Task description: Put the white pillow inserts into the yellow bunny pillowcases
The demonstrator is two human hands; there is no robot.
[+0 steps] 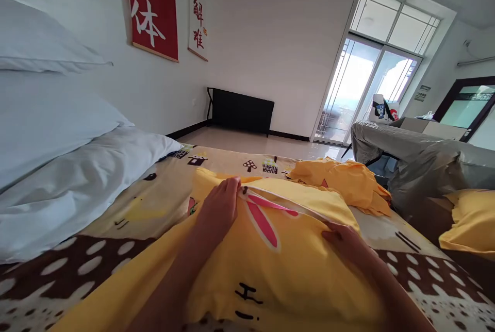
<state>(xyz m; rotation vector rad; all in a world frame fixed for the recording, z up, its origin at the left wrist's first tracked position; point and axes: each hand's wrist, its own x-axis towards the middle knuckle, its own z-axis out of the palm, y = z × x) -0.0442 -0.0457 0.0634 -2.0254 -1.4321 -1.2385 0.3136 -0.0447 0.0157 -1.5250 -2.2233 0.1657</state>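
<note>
A yellow pillowcase [305, 270] with a printed pink rabbit ear and dark face marks lies across the bed in front of me. A pale zipper edge runs along its far side, partly parted near the middle. My left hand [226, 200] grips the far edge by one end of this zipper, fingers closed. Farther right, my right hand [342, 239] is closed on the same edge, thumb on the near side. How much of a pillow fills the case cannot be made out.
White pillows [96, 162] are stacked on the left. A crumpled yellow cloth [342, 180] lies beyond my right hand on the patterned bed cover [220, 159]. At the right are a plastic-covered piece of furniture [417, 151] and another yellow cloth [469, 218]. A black folded frame [242, 110] leans against the wall.
</note>
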